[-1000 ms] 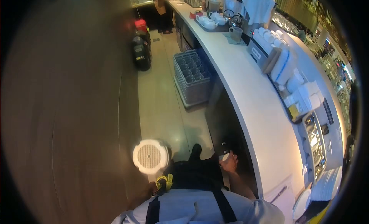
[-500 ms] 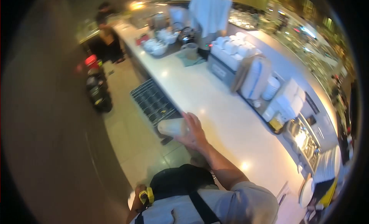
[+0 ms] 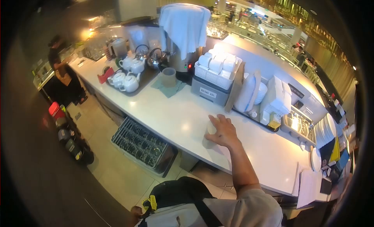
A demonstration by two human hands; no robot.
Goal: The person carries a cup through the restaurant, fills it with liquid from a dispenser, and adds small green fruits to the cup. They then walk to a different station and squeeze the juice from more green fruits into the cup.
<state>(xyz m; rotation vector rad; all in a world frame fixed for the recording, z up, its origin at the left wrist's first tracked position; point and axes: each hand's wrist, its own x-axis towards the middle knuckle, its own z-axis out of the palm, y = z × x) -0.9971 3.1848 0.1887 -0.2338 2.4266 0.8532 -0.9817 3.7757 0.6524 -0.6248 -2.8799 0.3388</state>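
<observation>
My right hand (image 3: pixel 223 131) reaches over the white counter (image 3: pixel 175 127), fingers curved around a pale, tapered cup (image 3: pixel 210 130). The cup stands at the counter surface and is partly hidden behind the fingers; its contents do not show. Low at the left, beside my dark apron, only a small part of my left hand (image 3: pixel 136 211) shows, near a yellow band (image 3: pixel 150 203). Its fingers are too hidden to make out.
White teapots (image 3: pixel 130 82) and kettles stand on a tray at the back left. A jug (image 3: pixel 169 77) sits on a green cloth. A bin of cups (image 3: pixel 218 65), stacked plates (image 3: pixel 325 129) and a cutlery tray (image 3: pixel 298 125) line the back. Below is a glass rack (image 3: pixel 140 143).
My right hand has carried the cup from beyond the counter's front edge to over the countertop, turning it from tilted to about upright. The view has shifted too.
</observation>
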